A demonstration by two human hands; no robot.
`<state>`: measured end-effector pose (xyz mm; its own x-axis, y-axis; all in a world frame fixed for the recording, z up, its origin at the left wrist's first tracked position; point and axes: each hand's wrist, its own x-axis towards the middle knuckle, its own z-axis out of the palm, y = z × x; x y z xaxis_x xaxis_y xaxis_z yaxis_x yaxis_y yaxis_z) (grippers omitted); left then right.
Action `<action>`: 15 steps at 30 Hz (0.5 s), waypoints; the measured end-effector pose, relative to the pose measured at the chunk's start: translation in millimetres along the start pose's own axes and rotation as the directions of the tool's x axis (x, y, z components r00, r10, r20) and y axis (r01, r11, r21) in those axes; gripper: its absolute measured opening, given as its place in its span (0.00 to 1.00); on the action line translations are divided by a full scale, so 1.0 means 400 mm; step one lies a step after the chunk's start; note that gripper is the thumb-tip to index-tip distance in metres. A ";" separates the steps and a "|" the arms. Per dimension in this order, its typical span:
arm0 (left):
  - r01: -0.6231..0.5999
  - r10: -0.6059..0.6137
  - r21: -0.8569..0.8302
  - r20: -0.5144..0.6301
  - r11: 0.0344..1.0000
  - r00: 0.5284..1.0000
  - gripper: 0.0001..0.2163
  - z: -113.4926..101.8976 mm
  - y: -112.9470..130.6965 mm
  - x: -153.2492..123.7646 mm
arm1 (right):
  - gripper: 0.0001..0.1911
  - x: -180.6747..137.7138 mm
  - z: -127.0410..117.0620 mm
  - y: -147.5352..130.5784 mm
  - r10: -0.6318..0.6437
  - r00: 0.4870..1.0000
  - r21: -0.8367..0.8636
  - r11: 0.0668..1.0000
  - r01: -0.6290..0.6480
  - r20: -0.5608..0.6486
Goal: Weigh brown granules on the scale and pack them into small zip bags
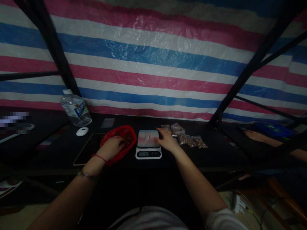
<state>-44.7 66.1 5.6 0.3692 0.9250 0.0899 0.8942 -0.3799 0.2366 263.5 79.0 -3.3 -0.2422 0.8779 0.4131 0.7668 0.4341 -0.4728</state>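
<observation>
My left hand [112, 147] is inside a red plastic bag [115, 129], its fingers curled down among small brass-coloured pieces [128, 138]. The fingertips are hidden, so what they hold cannot be made out. A white digital scale [148, 154] stands just right of the bag. On its reflective plate lies a small clear item [147, 137], too faint to name. My right hand [166, 139] is open at the scale's right edge, thumb over the plate and fingers apart. Several small clear bags of brass-coloured pieces [190, 140] lie right of that hand.
Behind the bag stand a clear water bottle [76, 110], a white mouse-shaped object [82, 131] and a flat clear bag [107, 123]. A dark tablet-like slab [87, 150] lies partly under the red bag. Another person's hand [254, 135] rests at the far right. Black frame posts flank the striped sheet.
</observation>
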 end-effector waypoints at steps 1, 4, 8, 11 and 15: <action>0.015 -0.015 0.002 -0.004 1.000 1.000 0.18 -0.009 0.000 -0.003 | 0.31 0.013 0.025 -0.022 -0.013 0.999 -0.013 1.000 0.013 0.045; 0.061 -0.061 -0.010 0.005 0.998 0.998 0.18 -0.051 -0.006 -0.018 | 0.29 0.053 0.069 -0.061 -0.010 0.987 -0.047 0.999 0.017 0.162; 0.085 -0.085 -0.022 0.012 0.996 0.996 0.16 -0.101 -0.023 -0.038 | 0.22 0.097 0.081 -0.109 -0.046 0.978 0.044 0.998 0.038 0.205; 0.080 -0.081 -0.045 -0.017 0.996 0.997 0.16 -0.103 -0.027 -0.039 | 0.21 0.127 0.096 -0.171 -0.197 0.957 0.174 0.971 0.161 0.212; 0.044 -0.044 -0.074 0.006 0.996 0.999 0.14 -0.060 -0.014 -0.027 | 0.19 0.179 0.146 -0.246 -0.338 0.889 0.168 0.940 0.298 0.311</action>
<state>-59.8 58.4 26.4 0.3311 0.9407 0.0740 0.8885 -0.3372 0.3112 135.9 111.0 27.2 -0.6588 0.6963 0.2847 0.5486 0.7037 -0.4515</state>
